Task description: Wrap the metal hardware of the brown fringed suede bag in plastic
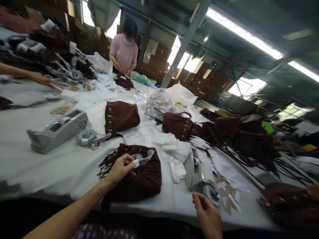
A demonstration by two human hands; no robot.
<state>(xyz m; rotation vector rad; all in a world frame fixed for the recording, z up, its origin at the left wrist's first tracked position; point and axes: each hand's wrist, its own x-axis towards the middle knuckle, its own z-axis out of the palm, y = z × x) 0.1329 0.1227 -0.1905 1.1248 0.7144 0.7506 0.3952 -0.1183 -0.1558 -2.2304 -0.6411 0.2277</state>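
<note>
My left hand [121,169] pinches a white and clear plastic wrapped piece [142,159] at the top of a dark brown fringed suede bag [139,176] lying in front of me on the white table [62,166]. My right hand [206,215] is low at the table's near edge, fingers curled, its fingertips touching a grey tape dispenser [199,176]. Whether it holds anything is unclear.
A second grey tape dispenser [57,131] sits at left. More brown bags [121,116] [178,125], white paper pieces [171,142] and plastic wraps litter the table. A person in pink [123,53] works at the far end. Another person's hand [45,79] reaches in from the left. A brown bag pile [244,136] lies right.
</note>
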